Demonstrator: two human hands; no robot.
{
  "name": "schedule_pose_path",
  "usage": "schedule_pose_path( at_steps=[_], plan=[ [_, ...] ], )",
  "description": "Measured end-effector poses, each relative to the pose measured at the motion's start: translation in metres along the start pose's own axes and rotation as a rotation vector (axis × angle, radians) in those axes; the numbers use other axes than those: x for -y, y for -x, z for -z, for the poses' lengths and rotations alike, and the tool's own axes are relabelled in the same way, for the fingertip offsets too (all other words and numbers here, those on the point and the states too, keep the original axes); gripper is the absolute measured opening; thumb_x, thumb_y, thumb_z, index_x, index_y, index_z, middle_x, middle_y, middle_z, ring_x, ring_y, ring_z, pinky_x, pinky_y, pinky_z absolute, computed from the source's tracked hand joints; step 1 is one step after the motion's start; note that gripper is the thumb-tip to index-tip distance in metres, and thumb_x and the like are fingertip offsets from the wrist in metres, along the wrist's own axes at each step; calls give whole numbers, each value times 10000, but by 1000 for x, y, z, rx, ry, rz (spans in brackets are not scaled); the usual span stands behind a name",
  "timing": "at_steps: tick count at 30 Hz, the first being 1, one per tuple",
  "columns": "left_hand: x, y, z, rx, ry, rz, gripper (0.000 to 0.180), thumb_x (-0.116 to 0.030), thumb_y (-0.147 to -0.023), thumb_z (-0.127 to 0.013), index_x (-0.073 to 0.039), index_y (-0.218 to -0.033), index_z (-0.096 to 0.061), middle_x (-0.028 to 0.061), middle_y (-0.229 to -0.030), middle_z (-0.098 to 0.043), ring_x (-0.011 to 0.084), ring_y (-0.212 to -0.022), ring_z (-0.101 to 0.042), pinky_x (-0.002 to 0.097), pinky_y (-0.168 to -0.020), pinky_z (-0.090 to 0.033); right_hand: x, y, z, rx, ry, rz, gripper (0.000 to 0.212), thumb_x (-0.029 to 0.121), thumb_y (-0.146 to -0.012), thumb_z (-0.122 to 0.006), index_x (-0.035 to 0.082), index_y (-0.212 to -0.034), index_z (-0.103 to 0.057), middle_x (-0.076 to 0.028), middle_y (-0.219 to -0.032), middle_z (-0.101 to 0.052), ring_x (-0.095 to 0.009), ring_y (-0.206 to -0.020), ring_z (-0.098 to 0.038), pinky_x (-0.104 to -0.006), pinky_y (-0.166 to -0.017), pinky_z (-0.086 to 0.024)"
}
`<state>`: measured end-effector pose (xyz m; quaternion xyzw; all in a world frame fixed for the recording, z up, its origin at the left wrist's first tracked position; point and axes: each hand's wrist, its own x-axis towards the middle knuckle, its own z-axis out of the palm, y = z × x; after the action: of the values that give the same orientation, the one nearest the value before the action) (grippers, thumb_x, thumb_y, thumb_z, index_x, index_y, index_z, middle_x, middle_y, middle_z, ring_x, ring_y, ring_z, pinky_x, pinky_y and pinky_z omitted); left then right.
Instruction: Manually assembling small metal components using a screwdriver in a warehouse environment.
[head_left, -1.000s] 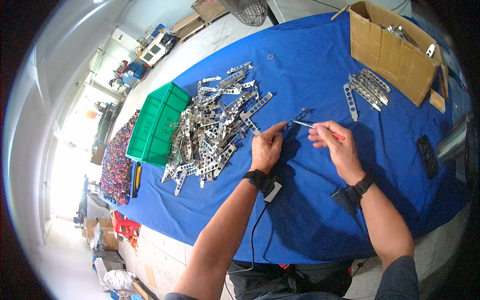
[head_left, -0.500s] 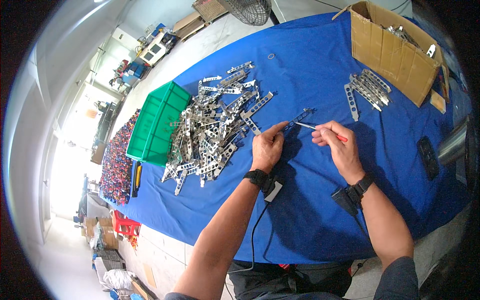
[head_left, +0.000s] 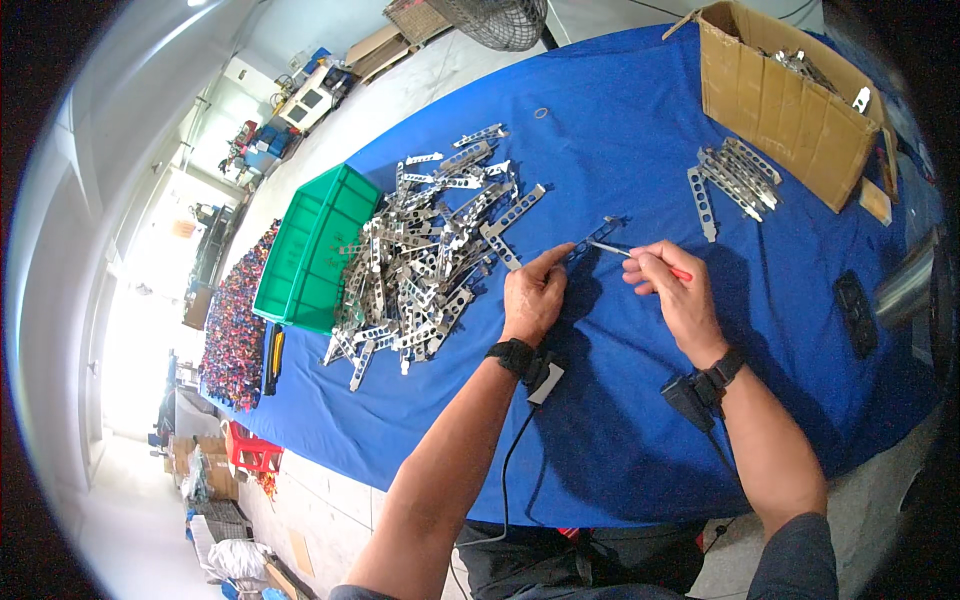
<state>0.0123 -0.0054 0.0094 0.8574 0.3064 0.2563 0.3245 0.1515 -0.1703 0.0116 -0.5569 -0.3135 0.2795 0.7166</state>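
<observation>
Bracket heap [head_left: 425,250] right of bin [head_left: 315,245], box [head_left: 790,100] probably far right

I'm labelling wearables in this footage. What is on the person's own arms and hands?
Both hands are bare, no gloves. The left hand has a black band at the wrist carrying a small black and white device, with a thin dark cable running back along the forearm. The right hand has a black wrist strap with a black box-shaped unit. A dark sleeve shows on the right upper arm.
</observation>
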Motion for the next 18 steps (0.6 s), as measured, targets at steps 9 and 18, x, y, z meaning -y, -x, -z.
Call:
schedule_pose_path(
  at_steps=[9, 18],
  plan=[
    [-1, -1, -1, -19, 7, -42, 293, -101, -912, -576, -78, -1175, -704, 18, -605, -522, 63, -583, -464, 270, -552, -426, -2, -1, 3, 46, 12, 18, 268, 215, -1007, -510, -8, -1036, -656, -121, -951, -706, -169, -850, -691, -281, -709, -535],
    [-1, 0, -1, 0, 13, -12, 294, -91, -914, -562, -83, -1169, -708, 9, -588, -491, 64, -566, -431, 268, -539, -412, 0, -1, 4, 57, -11, 28, 269, 216, -1007, -511, -9, -1040, -654, -123, -962, -706, -166, -859, -688, -282, -715, -535]
  ],
)
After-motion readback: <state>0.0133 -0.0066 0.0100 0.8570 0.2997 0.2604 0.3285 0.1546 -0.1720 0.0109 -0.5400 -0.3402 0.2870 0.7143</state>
